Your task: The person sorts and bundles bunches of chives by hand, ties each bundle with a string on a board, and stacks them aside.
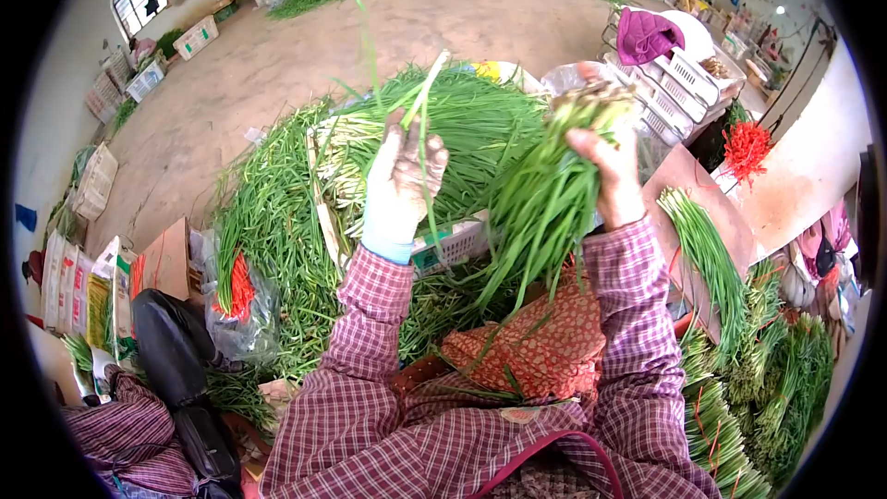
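Observation:
My right hand [612, 166] is closed around a thick bunch of chives [545, 189], its pale root ends pointing up and the green leaves hanging down to the left. A single chive stalk [428, 83] stands up from the fingers of my left hand [407, 166], its white end raised, with a thin leaf trailing below the palm. Dirt marks the left fingers. Under and behind both hands lies a large heap of loose chives [462, 157], partly in a white plastic crate [462, 242]. A red patterned cloth [536, 342] covers my lap.
On the right, a tied chive bundle [707, 245] lies on a board, above more bundles [795, 397]. Red ties [747, 150] hang nearby. Stacked white crates [661, 97] carry a purple cloth [647, 35]. Another person's dark-clad leg [171, 342] is at left, near red ties [238, 286].

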`<state>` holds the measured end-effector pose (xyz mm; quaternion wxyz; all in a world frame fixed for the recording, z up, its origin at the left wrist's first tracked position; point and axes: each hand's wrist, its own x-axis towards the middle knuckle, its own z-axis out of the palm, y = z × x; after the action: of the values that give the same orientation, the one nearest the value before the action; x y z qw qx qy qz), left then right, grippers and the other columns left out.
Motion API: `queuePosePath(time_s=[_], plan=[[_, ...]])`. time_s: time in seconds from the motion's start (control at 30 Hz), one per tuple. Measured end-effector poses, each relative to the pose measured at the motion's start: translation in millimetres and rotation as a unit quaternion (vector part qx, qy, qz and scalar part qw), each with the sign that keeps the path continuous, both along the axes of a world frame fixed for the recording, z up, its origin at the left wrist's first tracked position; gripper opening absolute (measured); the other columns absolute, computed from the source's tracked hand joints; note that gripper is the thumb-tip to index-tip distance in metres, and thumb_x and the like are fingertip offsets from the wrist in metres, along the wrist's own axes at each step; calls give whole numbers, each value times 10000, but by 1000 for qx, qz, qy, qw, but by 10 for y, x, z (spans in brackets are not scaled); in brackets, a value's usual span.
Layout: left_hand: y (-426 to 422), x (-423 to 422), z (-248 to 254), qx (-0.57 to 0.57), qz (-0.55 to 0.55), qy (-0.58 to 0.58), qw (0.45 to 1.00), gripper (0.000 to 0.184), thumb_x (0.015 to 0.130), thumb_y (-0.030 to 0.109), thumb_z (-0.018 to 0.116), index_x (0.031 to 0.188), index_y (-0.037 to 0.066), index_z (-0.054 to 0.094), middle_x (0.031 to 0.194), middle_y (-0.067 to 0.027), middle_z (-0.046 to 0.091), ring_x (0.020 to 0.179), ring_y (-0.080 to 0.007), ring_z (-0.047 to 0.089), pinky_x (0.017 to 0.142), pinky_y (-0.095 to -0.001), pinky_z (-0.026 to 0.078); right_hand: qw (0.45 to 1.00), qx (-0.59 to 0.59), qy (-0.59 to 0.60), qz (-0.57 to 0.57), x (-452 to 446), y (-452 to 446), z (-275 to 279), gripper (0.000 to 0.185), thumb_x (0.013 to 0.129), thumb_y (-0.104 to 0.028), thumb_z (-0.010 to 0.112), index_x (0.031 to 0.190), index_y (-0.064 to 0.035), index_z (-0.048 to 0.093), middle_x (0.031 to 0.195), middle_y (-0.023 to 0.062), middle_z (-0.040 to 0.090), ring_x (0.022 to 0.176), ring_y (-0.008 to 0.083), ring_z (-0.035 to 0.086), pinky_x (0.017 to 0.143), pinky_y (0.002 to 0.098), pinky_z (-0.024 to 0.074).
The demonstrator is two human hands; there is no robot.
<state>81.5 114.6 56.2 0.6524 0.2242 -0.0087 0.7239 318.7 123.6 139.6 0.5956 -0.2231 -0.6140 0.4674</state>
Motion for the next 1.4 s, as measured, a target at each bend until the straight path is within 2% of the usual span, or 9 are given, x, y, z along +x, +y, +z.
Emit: queuePosePath(time_s=[0.4,0.57,0.67,0.87,1.07,1.2,1.27,1.3,1.4], plan=[[-220,527,152,8,-12,132,991,399,930,275,581,1258,79,466,1185,-149,527,1057,-256,567,929,-377,489,959,-200,151,128,-4,-46,-334,475,807,-46,632,1261,-9,497,1094,68,636,932,156,630,834,299,534],[-320,689,186,-18,39,222,974,480,930,209,558,1329,-26,434,1348,-160,465,1236,-276,462,1075,-401,343,939,-219,170,204,8,-23,-379,403,829,-49,625,1214,-6,517,1063,70,644,880,150,658,765,310,575],[-352,692,145,-43,13,202,978,478,911,224,616,1295,-25,481,1222,-175,550,1147,-266,515,970,-385,432,948,-204,158,186,23,-51,-387,400,824,-51,632,1205,-5,520,1049,75,648,891,160,659,772,312,577],[-325,625,24,-77,79,244,963,438,906,178,607,1278,-30,506,1238,-145,550,1163,-240,517,1021,-372,392,939,-207,202,184,99,-103,-413,532,793,-158,663,1258,29,487,1091,167,637,827,228,673,728,361,595],[-327,733,-48,-87,55,245,964,425,897,224,636,1233,-21,546,1123,-141,607,1056,-243,575,949,-373,441,944,-179,210,180,45,-142,-413,498,789,-62,633,1259,2,481,1166,110,624,989,215,633,846,393,558],[-353,467,-31,-49,24,303,951,783,793,511,670,1312,-32,449,1248,-216,536,1126,-286,529,1011,-443,395,944,-243,191,118,258,-27,-497,447,784,-90,653,1200,39,552,1027,121,654,850,194,664,742,336,585],[-426,232,-125,-106,22,271,957,796,781,518,681,1304,-36,450,1274,-221,525,1136,-294,528,1020,-453,386,939,-228,218,138,312,-47,-455,455,783,-106,661,1200,41,554,1035,119,653,851,199,665,750,343,583],[-477,75,-195,-128,19,303,944,788,778,529,682,1284,-36,468,1260,-224,537,1122,-299,540,1002,-456,404,942,-213,218,142,351,-3,-474,521,779,-172,669,1236,4,493,1057,160,638,871,270,671,774,408,591],[-683,-488,-460,-210,64,450,866,713,780,528,693,1190,-39,551,1116,-208,624,971,-278,621,889,-414,495,948,-185,218,136,424,-4,-468,560,759,-166,682,1257,-9,480,1061,151,634,901,270,661,796,406,581]])
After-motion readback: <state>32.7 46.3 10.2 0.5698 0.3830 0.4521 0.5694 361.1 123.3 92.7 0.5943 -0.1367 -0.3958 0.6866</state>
